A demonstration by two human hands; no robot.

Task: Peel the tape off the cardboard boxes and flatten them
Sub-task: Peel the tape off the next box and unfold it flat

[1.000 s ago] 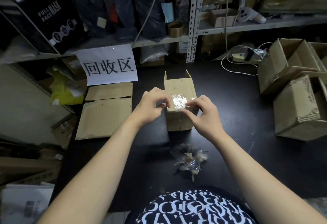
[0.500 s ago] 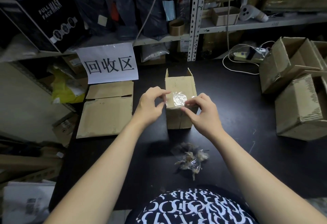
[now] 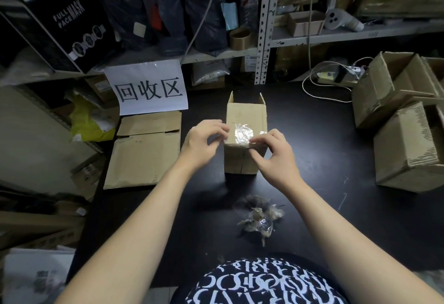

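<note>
A small cardboard box [image 3: 246, 116] lies on its side in the middle of the black table [image 3: 312, 150], its open end facing away from me. A crinkled strip of clear tape [image 3: 242, 133] crosses its top near the front edge. My left hand [image 3: 201, 145] is at the box's left top corner, its curled fingertips pinching the tape's left end. My right hand [image 3: 274, 157] grips the front top edge of the box, with its fingers over the tape's right part and its thumb on the front face.
A wad of peeled tape [image 3: 258, 217] lies on the table close to me. Flattened cardboard [image 3: 144, 152] is stacked at the left below a white paper sign [image 3: 149, 87]. Two open boxes [image 3: 408, 140] stand at the right. Cluttered shelves [image 3: 312, 37] and a white cable [image 3: 310, 87] are behind.
My left fingers have curled down onto the tape's left end. My right hand stays on the front edge, and the box has hardly moved.
</note>
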